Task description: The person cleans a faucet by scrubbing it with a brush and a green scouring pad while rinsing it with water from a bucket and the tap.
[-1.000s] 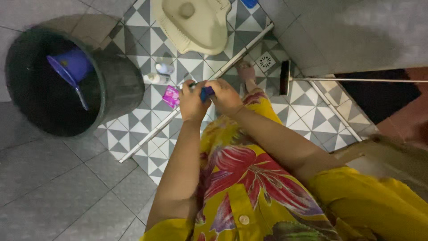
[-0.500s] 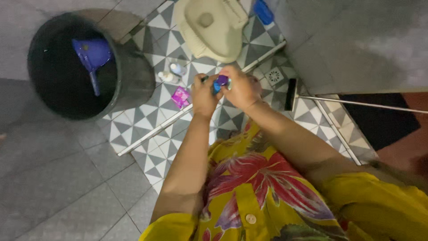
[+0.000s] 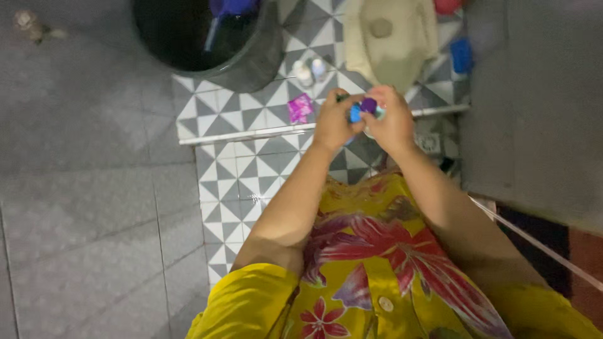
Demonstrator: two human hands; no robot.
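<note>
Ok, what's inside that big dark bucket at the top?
Inside the dark bucket a blue scoop shows, handle slanting down. The rest is black; whether there is water or anything under the scoop cannot be told, and the frame cuts off the far side.

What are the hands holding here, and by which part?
Both hands, left hand and right hand, close on a small blue plastic item with a purple top, gripped around its sides; exact grip points cannot be told.

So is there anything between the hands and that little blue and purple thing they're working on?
Nothing visible. The left hand and the right hand both already close around the small blue and purple item, fingers directly on it, held in the air above the patterned floor tiles.
</note>
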